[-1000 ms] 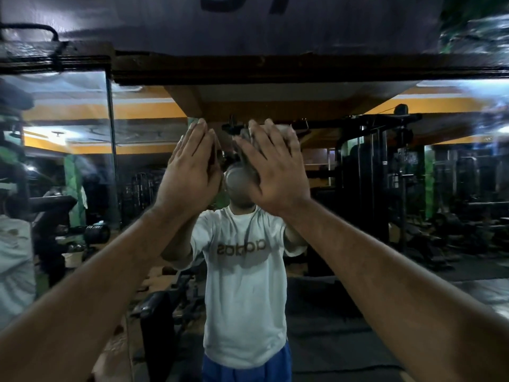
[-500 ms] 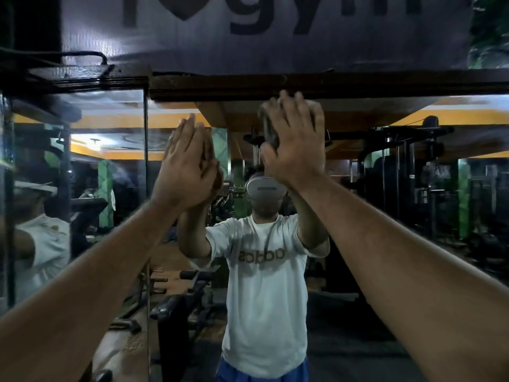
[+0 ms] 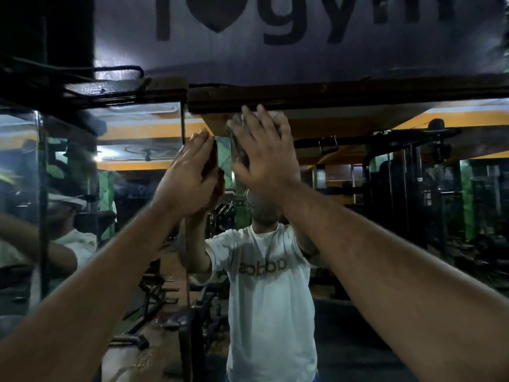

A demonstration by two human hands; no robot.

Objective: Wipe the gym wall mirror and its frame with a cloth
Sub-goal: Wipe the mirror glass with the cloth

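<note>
Banner with dark lettering and a heart shape fills the top of the frame, hanging just above the dark wooden frame that runs across the upper middle. Black cable loops along the frame's left stretch, upper left. Below the frame, mirror spans the whole width; a vertical seam left of centre splits it into two panes that I can count, with another angled pane at far left. Reflected in the glass: one person in a white T-shirt at lower centre, dark gym machines at right, orange ceiling beams, one bright lamp at centre left.

Two bare forearms rise from the lower corners and cover much of the reflection. Two hands, one cloth.

Right hand, upper centre, presses flat with fingers straight and spread, tips touching the frame's lower edge. Cloth, greyish, lies under the palm against the glass, showing past the hand's left edge and at the fingertips.

Left hand, just left and lower, is flat on the glass beside the seam, fingers straight and together, holding nothing. The two hands are near, apart.
</note>
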